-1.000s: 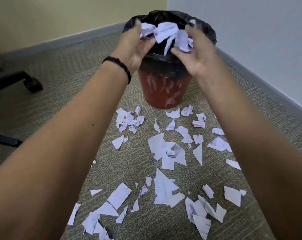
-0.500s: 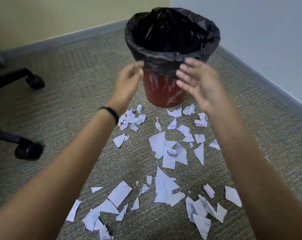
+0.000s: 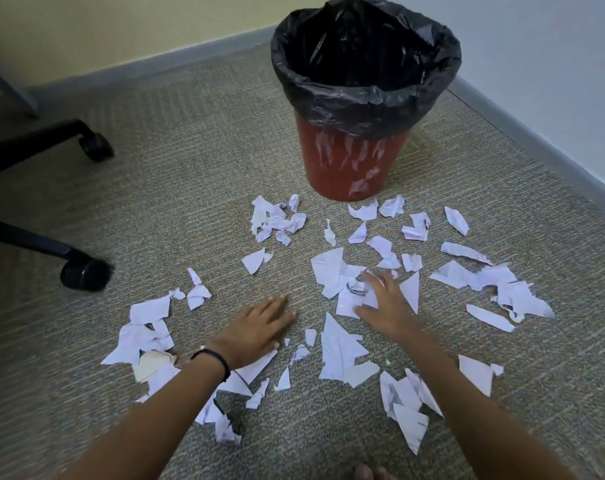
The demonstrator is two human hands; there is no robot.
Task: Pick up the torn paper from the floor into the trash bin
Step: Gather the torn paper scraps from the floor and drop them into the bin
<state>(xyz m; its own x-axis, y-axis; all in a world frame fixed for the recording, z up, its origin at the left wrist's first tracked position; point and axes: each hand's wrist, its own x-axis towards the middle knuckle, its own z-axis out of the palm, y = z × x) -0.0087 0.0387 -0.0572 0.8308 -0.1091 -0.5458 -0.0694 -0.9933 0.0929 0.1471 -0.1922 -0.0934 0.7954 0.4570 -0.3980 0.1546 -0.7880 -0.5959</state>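
Fingers (image 3: 371,279) of right hand (image 3: 386,303) flat on torn paper (image 3: 329,268); trash bin (image 3: 356,168) upright.

**Bin at the back, scraps spread before it**

The trash bin (image 3: 356,161) stands on the floor (image 3: 190,202) near the corner where two walls (image 3: 536,46) meet. A bag (image 3: 363,98) lines it and folds over its rim. In front of it the torn paper (image 3: 342,348) lies scattered, from just beside the bin's foot down toward the person. The left hand (image 3: 259,327) rests flat on bare floor amid the scatter, with scraps to its left and beneath its wrist. The right hand (image 3: 384,303) lies to its right, its fingers (image 3: 370,277) on a cluster of pieces. Well left of the paper stand two chair castors (image 3: 84,273), one behind the other.
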